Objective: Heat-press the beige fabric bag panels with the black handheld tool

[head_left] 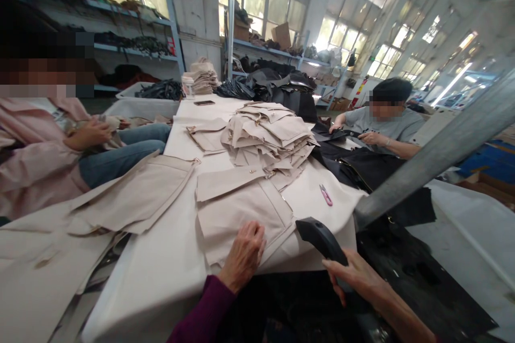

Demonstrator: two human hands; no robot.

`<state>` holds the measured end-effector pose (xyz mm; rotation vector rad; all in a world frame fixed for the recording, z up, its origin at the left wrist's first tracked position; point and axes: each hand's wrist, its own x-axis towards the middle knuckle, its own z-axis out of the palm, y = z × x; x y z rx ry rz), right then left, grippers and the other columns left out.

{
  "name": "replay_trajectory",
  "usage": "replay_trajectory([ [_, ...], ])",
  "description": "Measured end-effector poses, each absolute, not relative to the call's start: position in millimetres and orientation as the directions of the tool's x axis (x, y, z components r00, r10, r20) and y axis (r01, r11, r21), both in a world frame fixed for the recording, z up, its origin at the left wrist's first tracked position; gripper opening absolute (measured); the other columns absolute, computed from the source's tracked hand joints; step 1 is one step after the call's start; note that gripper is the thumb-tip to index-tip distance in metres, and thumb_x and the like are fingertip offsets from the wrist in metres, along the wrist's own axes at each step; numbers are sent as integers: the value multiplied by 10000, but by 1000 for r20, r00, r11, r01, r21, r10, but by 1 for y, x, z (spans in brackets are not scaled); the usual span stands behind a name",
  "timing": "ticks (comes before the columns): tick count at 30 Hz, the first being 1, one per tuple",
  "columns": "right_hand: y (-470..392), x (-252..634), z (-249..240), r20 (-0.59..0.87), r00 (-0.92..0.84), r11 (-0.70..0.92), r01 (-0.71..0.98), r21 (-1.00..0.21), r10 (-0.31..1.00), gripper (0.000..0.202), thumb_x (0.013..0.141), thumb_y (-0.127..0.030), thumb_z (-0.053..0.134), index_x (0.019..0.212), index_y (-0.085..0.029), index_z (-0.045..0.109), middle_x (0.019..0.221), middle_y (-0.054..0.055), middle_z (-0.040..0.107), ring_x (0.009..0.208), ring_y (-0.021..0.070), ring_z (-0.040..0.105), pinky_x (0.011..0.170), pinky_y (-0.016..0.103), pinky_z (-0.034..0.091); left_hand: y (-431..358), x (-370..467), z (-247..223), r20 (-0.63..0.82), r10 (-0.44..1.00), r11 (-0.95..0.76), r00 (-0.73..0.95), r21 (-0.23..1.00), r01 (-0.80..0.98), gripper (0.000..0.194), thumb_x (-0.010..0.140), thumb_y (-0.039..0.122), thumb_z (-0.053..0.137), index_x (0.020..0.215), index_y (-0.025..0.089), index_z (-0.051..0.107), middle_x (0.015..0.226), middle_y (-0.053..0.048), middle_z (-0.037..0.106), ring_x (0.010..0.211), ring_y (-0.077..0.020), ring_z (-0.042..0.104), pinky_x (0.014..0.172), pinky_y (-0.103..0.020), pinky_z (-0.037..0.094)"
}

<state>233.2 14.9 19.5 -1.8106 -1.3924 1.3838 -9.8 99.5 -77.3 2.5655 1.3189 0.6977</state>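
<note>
My left hand (246, 249), below a purple sleeve, rests on a beige fabric panel (237, 217) at the table's near edge. Its fingers lie on the cloth, slightly bent, holding nothing that I can see. The panel has a folded flap, stitched seams and small metal parts along its right side. A black, curved hand tool with a blunt head (322, 236) is gripped in my right hand (354, 276), just right of the panel. The tool's head hangs over the table edge beside the panel's corner; its exact kind is unclear.
Behind the panel rises a pile of beige pieces (269, 134). Pink thread snips (325, 195) lie to the right, and a phone (204, 102) lies farther back. A slanted metal post (434, 144) crosses the right side. One person sits left; another handles black material at right.
</note>
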Motion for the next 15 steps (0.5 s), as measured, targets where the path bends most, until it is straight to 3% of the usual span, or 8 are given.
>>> replay_trajectory([
  [15, 28, 267, 49, -335, 43, -320, 429, -845, 941, 349, 795, -469, 561, 608, -178, 517, 419, -31, 532, 379, 123, 536, 424, 221, 451, 96, -12, -65, 235, 823, -567, 518, 400, 720, 177, 874, 131, 432, 996, 157, 557, 992, -83, 548, 948, -217, 524, 879, -357, 444],
])
